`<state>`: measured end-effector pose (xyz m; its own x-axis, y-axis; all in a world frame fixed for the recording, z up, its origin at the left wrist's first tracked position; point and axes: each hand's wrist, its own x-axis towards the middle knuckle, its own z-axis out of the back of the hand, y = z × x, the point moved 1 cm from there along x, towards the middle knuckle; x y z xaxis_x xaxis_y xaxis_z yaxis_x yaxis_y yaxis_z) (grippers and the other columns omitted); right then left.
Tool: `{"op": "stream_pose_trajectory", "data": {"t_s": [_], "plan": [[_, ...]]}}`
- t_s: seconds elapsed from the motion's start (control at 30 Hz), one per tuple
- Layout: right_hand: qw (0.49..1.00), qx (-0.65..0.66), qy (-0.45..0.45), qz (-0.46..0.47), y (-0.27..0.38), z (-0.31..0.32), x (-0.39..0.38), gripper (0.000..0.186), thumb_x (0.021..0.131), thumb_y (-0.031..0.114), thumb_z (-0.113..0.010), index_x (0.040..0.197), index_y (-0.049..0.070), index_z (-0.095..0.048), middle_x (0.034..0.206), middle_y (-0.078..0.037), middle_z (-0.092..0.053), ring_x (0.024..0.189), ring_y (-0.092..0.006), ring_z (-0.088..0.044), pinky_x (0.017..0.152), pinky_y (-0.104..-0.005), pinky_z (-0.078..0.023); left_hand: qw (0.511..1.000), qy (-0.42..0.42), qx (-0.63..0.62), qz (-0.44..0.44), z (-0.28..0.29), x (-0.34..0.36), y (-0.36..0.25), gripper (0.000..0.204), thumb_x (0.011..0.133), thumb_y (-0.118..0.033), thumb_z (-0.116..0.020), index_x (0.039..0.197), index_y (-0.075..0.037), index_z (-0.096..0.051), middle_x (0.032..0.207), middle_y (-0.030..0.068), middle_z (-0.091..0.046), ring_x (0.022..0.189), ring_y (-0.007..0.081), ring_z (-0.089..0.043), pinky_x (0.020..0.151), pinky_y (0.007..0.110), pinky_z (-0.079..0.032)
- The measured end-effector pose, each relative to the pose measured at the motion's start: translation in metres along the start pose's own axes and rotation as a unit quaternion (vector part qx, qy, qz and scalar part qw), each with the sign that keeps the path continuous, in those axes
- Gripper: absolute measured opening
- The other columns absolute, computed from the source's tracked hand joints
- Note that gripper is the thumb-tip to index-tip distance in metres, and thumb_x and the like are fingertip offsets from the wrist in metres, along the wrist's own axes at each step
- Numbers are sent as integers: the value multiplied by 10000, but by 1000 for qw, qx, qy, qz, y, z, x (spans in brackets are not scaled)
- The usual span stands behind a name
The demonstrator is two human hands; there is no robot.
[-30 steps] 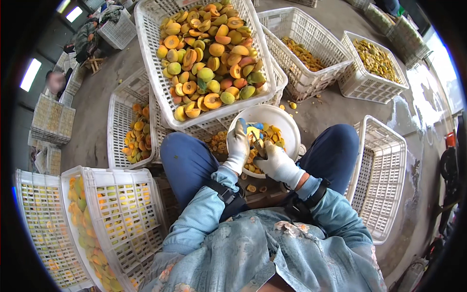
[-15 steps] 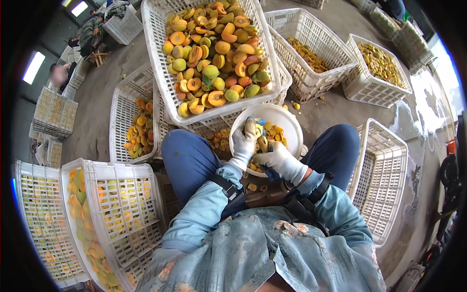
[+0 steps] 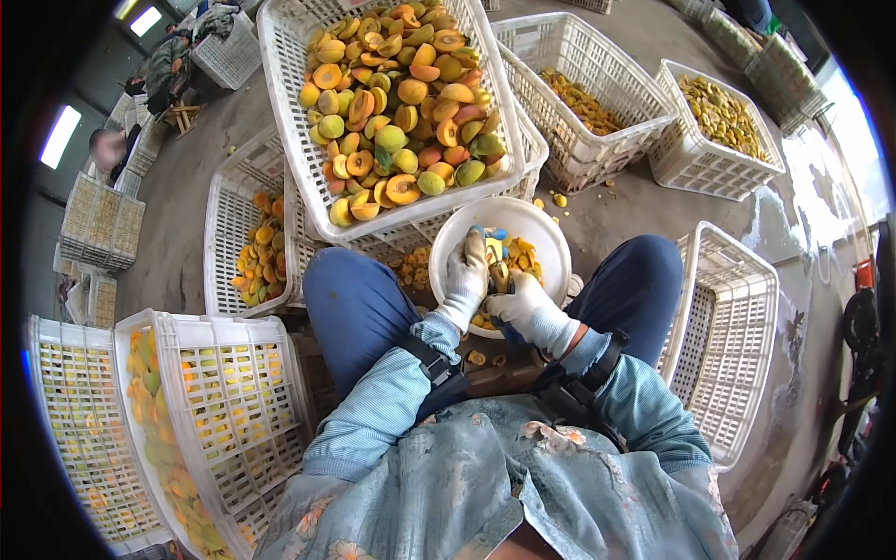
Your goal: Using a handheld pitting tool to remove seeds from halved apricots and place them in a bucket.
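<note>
My left hand (image 3: pixel 469 265), in a stained white glove, is closed over the white bucket (image 3: pixel 564 252) between my knees. Blue and yellow show at its fingertips. A yellow-brown peach piece (image 3: pixel 499 277) sits between the two hands, mostly hidden by the fingers. Against it, from the lower right, my gloved right hand (image 3: pixel 530 313) is closed on a tool whose dark blue handle (image 3: pixel 510 334) shows below the fist; its working end is hidden. Yellow peach pieces (image 3: pixel 523 257) lie in the bucket under my hands.
A big white crate (image 3: pixel 518 140) of halved peaches stands ahead, stacked on another. More crates with fruit stand at left (image 3: pixel 210 243), near left (image 3: pixel 238 401) and far right (image 3: pixel 723 177). A white crate (image 3: pixel 761 345) stands beside my right knee. Fruit scraps (image 3: pixel 478 357) lie below the bucket.
The whole view has shifted slightly, so the crates and bucket sit a little further left. Both hands keep their hold at the bucket, with only small finger movement.
</note>
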<state>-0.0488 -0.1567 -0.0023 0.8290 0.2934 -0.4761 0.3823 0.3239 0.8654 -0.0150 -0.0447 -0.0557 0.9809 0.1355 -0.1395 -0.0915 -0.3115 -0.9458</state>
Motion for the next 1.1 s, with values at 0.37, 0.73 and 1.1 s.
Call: {"op": "stream_pose_trajectory", "data": {"t_s": [0.37, 0.73, 1.1], "plan": [[987, 37, 135, -84, 19, 20, -13, 229, 730, 132, -658, 867, -42, -595, 642, -55, -588, 534, -108, -556, 458, -247, -438, 961, 151, 19, 233, 0, 2, -47, 496, 935, -388, -366, 844, 15, -641, 638, 61, -592, 545, 140, -561, 564, 283, -481], [983, -48, 142, 109, 14, 16, -20, 275, 733, 158, -661, 916, -37, -599, 663, -30, -595, 557, -87, -546, 490, -231, -443, 979, 167, 30, 110, 6, -4, -32, 505, 937, -394, -391, 840, 36, -637, 772, 114, -651, 673, 164, -613, 643, 263, -505], [986, 81, 118, 82, -6, 10, -17, 294, 744, 114, -661, 1000, -1, -577, 835, -30, -602, 734, -104, -543, 667, -243, -452, 970, 60, -181, 153, -15, -6, -10, 555, 918, -482, -370, 951, 28, -585, 829, 125, -635, 662, 198, -602, 626, 306, -514]]}}
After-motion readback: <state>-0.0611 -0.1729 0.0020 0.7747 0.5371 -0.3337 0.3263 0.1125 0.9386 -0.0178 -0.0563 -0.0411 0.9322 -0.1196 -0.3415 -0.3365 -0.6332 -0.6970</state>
